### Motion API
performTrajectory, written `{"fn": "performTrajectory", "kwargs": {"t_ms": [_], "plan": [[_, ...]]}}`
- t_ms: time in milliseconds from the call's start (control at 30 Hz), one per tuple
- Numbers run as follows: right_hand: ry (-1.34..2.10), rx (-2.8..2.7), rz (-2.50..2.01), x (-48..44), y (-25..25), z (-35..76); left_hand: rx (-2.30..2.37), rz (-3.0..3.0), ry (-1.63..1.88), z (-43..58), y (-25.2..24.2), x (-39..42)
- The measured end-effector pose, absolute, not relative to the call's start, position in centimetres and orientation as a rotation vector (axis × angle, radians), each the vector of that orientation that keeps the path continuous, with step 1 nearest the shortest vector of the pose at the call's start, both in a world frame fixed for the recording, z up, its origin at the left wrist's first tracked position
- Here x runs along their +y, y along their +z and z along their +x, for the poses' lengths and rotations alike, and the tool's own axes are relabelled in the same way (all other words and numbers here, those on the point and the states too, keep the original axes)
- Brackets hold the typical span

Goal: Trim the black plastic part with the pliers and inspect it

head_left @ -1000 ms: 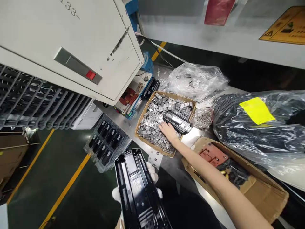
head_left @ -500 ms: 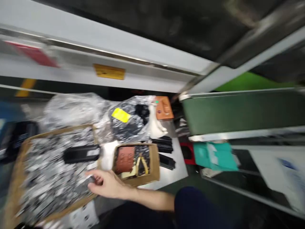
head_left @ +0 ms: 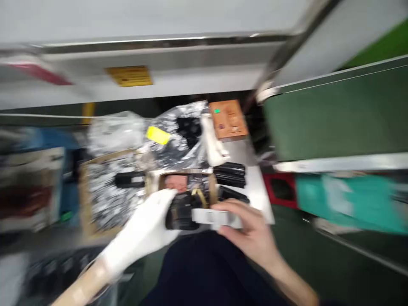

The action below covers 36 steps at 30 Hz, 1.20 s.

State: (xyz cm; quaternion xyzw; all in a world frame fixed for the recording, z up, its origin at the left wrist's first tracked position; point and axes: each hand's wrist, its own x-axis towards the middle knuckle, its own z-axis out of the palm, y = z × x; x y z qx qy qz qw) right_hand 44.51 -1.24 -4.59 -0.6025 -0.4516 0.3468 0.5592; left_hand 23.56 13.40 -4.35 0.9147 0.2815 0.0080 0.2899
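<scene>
1. Left of both hands, a cardboard tray of metal clips (head_left: 108, 199) is sitting within easy reach.
2. The gloved left hand (head_left: 149, 233) is gripping one end of a black plastic part (head_left: 181, 212), steadying it over the lap.
3. The bare right hand (head_left: 251, 233) is pinching a silver metal strip (head_left: 216, 217) against that part's right end, apparently to seat it.

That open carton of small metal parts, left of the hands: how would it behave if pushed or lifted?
The carton is likely heavy for its size: it's heaped with metal parts. The loose pieces would probably shift and spill if tipped. The cardboard walls may flex under a one-sided lift.
</scene>
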Motion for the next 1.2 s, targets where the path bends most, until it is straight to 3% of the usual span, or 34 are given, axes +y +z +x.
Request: {"fn": "performTrajectory", "kwargs": {"t_ms": [200, 600, 1000, 1100, 1200], "plan": [[0.669, -1.334, -1.469, -1.6, -7.8, 46.5, 0.721, 2.514, -0.042, 22.6, -3.4, 12.3], [0.544, -1.793, -1.376, -2.0, -7.5, 42.8, 0.657, 2.731, -0.038, 22.7, -5.2, 9.2], [0.29, -1.652, -1.649, -2.1, -9.7, 38.5, 0.894, 2.784, -0.055, 20.1, -6.3, 8.5], [0.517, -1.414, -1.617, -2.2, -10.7, 37.6, 0.941, 2.78, -0.047, 20.3, -5.7, 8.8], [1.07, -0.902, -1.497, -2.2, -11.4, 36.9, 0.907, 2.823, -0.025, 20.2, -5.6, 9.4]]}}
